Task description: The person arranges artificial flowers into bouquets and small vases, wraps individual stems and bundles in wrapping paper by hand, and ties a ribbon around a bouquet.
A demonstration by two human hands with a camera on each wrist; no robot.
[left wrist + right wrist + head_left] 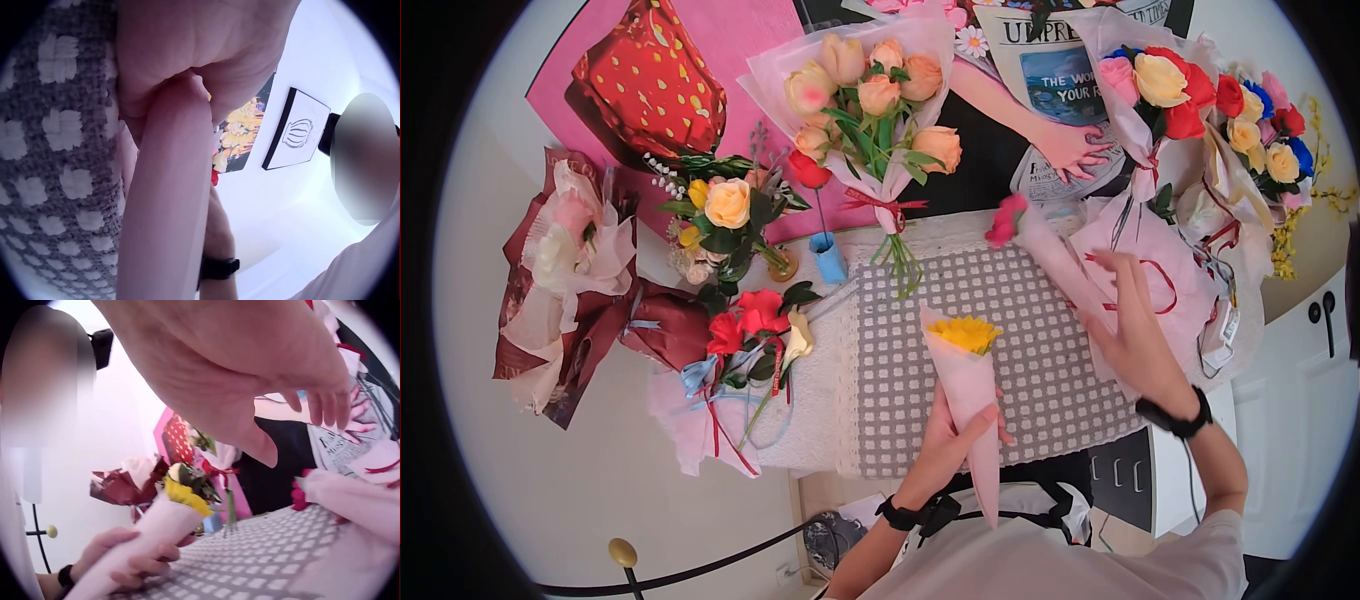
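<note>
My left hand (948, 440) grips a single yellow flower (966, 334) rolled in a cone of pale pink paper (962, 385), its fingers and thumb wrapped round the lower half. In the left wrist view the paper cone (165, 200) fills the middle, the bloom mostly hidden behind the hand. Over the right side of the table my right hand (1138, 335) reaches forward with loosely extended fingers and nothing in them. Just beside it lies a pink flower (1006, 220) in its own pale pink wrap (1060, 258). The right wrist view shows that wrap (356, 494) below the right fingers.
A grey-and-white checked cloth (900, 400) covers the table. Along the back stand a peach rose bouquet (880, 90) and a blue vase (828, 258). Dark red wrapped flowers (570, 260) and red roses (750, 315) lie left; mixed bouquets (1165, 85) stand right.
</note>
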